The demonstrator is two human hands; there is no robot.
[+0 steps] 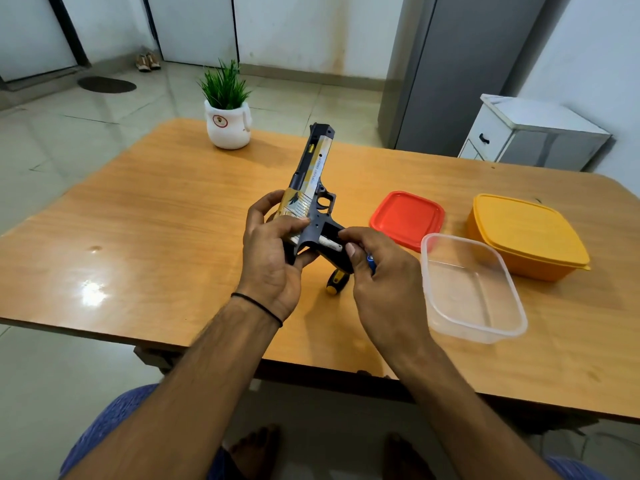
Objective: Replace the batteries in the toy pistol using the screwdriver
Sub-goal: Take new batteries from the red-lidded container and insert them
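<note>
A dark blue, yellow and white toy pistol (313, 178) is held above the table with its barrel pointing away from me. My left hand (273, 258) grips its rear body. The grip's battery compartment lies open, and a white battery (329, 243) sits inside it. My right hand (374, 271) has its fingertips on that battery at the grip and also holds a blue battery (371, 262) between its fingers. A yellow-and-black screwdriver handle (336, 281) lies on the table under my hands, its shaft hidden.
A wooden table (156, 220) carries a red lid (407, 218), a clear plastic box (472, 289) and a lidded yellow box (526, 233) on the right. A potted plant (227, 112) stands at the far edge. A white cabinet (533, 133) is beyond.
</note>
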